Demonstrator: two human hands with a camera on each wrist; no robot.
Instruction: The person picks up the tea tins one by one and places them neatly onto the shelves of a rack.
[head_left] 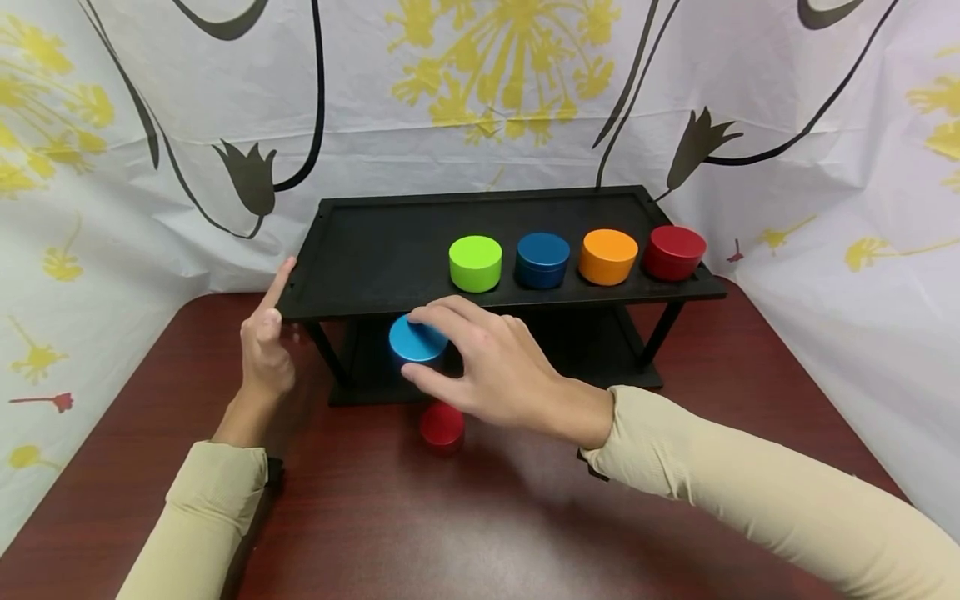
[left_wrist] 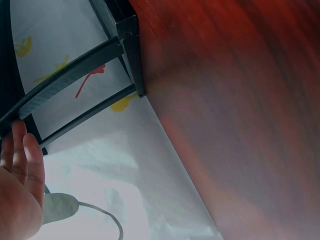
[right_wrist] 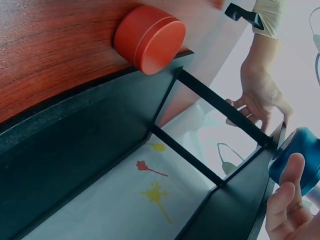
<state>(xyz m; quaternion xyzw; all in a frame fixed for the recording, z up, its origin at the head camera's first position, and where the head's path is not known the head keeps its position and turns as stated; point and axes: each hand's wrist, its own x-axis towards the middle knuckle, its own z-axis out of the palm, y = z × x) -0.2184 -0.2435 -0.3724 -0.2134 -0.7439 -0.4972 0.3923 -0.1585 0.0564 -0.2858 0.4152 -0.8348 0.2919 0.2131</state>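
Note:
In the head view my right hand [head_left: 498, 367] grips a light blue round tin [head_left: 414, 339] by its sides, thumb nearest me. The blue tin [right_wrist: 296, 144] is at the upper board's front edge in the right wrist view. My left hand [head_left: 267, 350] touches the left end of a black two-level shelf [head_left: 375, 242]. Its fingers look fairly straight against the shelf's edge in the left wrist view, where part of the hand [left_wrist: 22, 195] is cut off. A red round tin [head_left: 442, 427] stands on the table just before the shelf, below my right hand.
Along the upper board's front stand a lime green tin [head_left: 476, 265], a dark blue tin [head_left: 542, 261], an orange tin [head_left: 607, 257] and a dark red tin [head_left: 674, 252]. The shelf stands on a reddish wooden table [head_left: 360, 508]. Behind hangs a white patterned sheet [head_left: 487, 158].

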